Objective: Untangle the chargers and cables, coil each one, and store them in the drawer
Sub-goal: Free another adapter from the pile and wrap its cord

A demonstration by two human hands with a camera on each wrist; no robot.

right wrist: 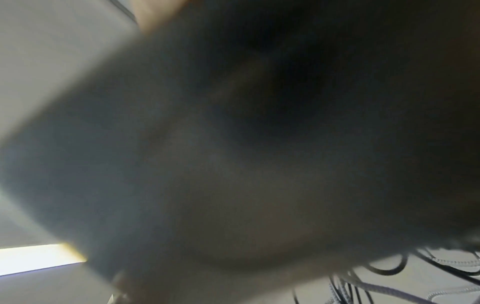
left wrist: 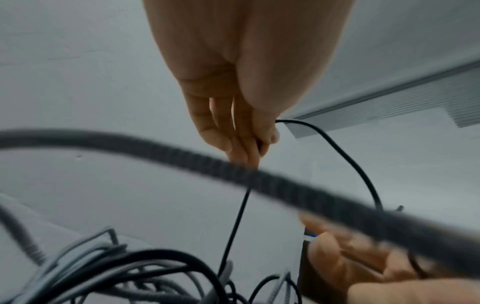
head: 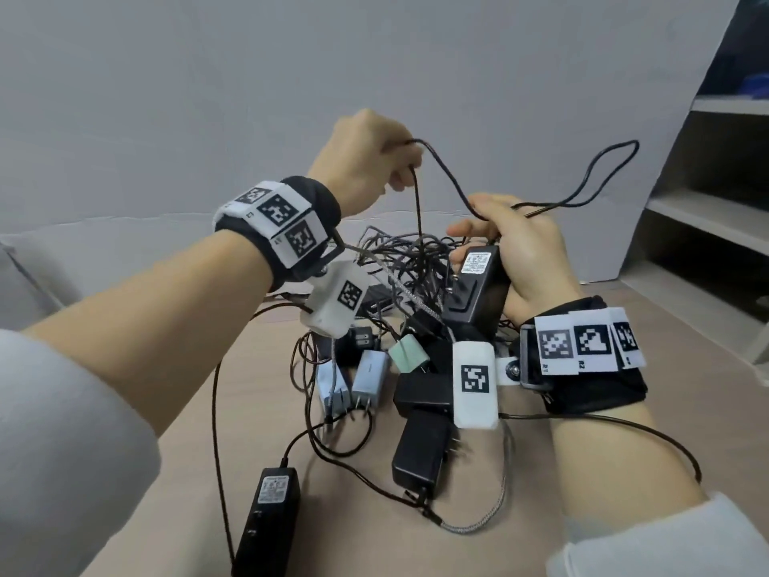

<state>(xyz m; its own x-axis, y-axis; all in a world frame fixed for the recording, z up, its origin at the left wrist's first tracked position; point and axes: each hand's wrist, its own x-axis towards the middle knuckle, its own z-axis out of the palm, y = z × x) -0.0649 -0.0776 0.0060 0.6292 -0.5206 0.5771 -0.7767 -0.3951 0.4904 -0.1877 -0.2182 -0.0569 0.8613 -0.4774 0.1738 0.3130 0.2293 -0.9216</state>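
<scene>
I have the left hand (head: 366, 160) raised above the far side of the cable tangle (head: 408, 260), pinching a thin cable (head: 417, 210) that drops into it. My right hand (head: 520, 251), just right of the tangle, grips an adapter (head: 474, 293). Plugs (head: 353, 381) lie nearer on the table (head: 174, 514); another adapter (head: 270, 518) lies nearest, left. Shelves (head: 707, 226) stand far right.

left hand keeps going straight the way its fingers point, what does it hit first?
Probably the cable tangle. The left hand pinches a thin black cable, fingers pointing down toward the tangle; nothing else shows between in the head view. Depth is unclear.
</scene>
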